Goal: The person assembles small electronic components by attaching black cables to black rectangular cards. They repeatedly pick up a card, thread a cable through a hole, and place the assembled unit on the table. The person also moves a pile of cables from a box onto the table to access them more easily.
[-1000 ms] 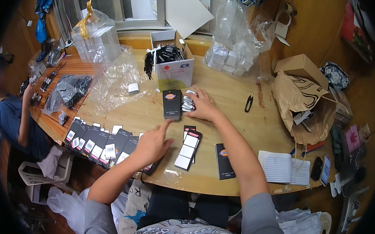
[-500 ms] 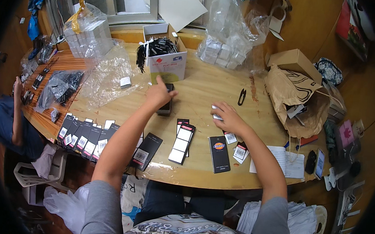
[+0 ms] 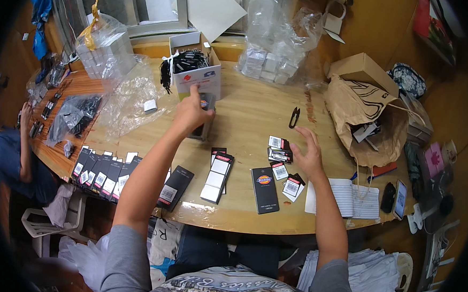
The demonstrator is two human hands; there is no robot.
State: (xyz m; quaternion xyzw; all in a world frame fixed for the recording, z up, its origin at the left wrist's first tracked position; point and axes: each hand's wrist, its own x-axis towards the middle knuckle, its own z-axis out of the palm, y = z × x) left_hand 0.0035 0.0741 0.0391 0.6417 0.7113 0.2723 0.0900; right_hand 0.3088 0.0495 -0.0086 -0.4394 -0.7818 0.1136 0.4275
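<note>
My left hand [image 3: 191,113] is at a stack of black hang tags [image 3: 208,100] in front of the printed box [image 3: 200,81]. Its thumb lies across the stack and the index finger points forward; the other fingers are partly hidden. My right hand [image 3: 309,153] is open with its fingers apart, beside a small pile of barcoded tags [image 3: 278,143]. Nearer me lie a long black tag [image 3: 265,191] with a colourful logo, a barcode tag [image 3: 279,171] and further small tags [image 3: 293,187]. Black tags with white label strips [image 3: 217,177] lie mid-table.
Rows of labelled black tags [image 3: 101,175] line the left front edge. Black thread snips [image 3: 294,117], a paper bag [image 3: 361,116], a notebook [image 3: 343,198] and a phone [image 3: 400,199] are right. Plastic-wrapped stacks [image 3: 266,65] stand behind; another person's arm [image 3: 25,144] is left.
My right hand has opened, leaving small barcoded tags on the table, and moved slightly right. My left hand stays at the black stack. The whole view has shifted slightly.
</note>
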